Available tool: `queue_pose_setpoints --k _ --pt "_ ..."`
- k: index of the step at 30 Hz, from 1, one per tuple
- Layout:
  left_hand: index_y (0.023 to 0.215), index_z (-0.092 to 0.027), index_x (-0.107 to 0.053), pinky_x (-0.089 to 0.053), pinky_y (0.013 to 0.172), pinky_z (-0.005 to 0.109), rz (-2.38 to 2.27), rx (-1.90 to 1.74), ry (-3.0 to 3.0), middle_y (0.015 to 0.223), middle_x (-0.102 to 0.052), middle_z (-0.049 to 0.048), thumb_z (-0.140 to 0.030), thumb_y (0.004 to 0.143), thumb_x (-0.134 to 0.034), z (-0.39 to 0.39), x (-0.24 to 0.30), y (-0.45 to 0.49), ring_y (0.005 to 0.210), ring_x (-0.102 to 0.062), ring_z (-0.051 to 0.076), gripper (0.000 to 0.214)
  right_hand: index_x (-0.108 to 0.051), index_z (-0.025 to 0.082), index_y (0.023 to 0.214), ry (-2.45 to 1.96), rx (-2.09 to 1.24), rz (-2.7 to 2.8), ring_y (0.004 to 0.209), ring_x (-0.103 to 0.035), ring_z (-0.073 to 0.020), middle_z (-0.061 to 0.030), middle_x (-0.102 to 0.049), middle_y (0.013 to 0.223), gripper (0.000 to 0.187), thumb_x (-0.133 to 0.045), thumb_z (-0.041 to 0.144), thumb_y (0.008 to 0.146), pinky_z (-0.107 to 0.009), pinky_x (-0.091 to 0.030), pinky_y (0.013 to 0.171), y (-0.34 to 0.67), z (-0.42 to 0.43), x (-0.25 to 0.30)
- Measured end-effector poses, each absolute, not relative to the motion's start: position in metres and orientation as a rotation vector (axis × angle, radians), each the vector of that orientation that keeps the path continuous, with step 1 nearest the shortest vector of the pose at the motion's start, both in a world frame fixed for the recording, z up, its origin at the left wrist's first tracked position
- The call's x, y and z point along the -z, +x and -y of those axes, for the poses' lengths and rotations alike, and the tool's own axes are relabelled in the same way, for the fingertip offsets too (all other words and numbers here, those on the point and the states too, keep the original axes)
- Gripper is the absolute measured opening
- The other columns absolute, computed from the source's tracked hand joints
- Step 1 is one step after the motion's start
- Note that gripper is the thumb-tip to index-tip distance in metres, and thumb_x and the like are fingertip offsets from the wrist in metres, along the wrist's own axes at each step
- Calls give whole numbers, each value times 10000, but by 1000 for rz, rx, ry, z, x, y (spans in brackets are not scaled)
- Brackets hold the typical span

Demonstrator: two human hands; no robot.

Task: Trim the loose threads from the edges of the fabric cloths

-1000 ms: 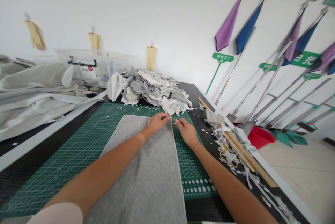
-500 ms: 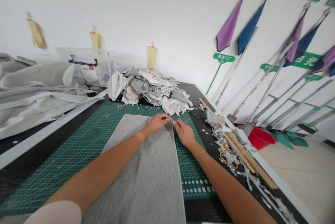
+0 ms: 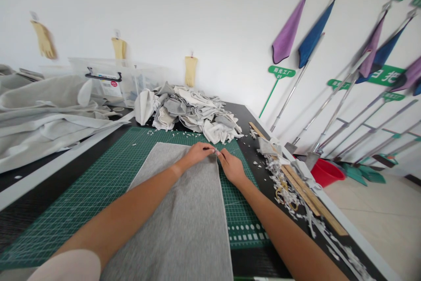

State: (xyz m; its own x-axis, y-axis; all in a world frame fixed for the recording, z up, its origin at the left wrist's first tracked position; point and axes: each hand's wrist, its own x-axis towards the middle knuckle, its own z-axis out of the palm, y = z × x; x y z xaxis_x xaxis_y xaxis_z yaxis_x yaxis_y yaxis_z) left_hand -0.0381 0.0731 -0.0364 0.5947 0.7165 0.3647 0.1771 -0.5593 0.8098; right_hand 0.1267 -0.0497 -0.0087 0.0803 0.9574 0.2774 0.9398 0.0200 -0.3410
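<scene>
A long piece of grey fabric [image 3: 184, 219] lies over a green cutting mat [image 3: 95, 193] and runs toward me past the bottom of the view. At its far right corner, my left hand [image 3: 199, 153] pinches the fabric edge between thumb and fingers. Close beside it, my right hand [image 3: 233, 168] pinches the same corner, its fingertips almost touching the left ones. The corner is slightly lifted, with a small shadow under it. Whether anything small is between the fingertips besides the fabric I cannot make out.
A heap of grey and white cloth pieces [image 3: 190, 110] sits behind the mat. Large folded fabric [image 3: 49, 110] and a clear plastic bin [image 3: 105, 79] are at left. Along the right edge lie wooden rulers [image 3: 305, 191], yellow-handled scissors [image 3: 283, 195] and fabric scraps [image 3: 276, 169].
The view has shifted very slightly. Both hands keep their pinch on the fabric corner, with no clear movement.
</scene>
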Motion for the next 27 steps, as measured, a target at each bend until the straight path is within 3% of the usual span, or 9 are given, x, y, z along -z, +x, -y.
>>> queue_pose_setpoints --k 27 --pt "980 -170 -777 -504 853 284 -662 -964 1983 987 -778 43 -392 886 -578 -66 35 -32 920 -696 205 313 -502 244 890 -1864 -134 1791 666 -574 -158 20 -594 722 464 -226 584 1044 -237 -248 592 128 52 10"
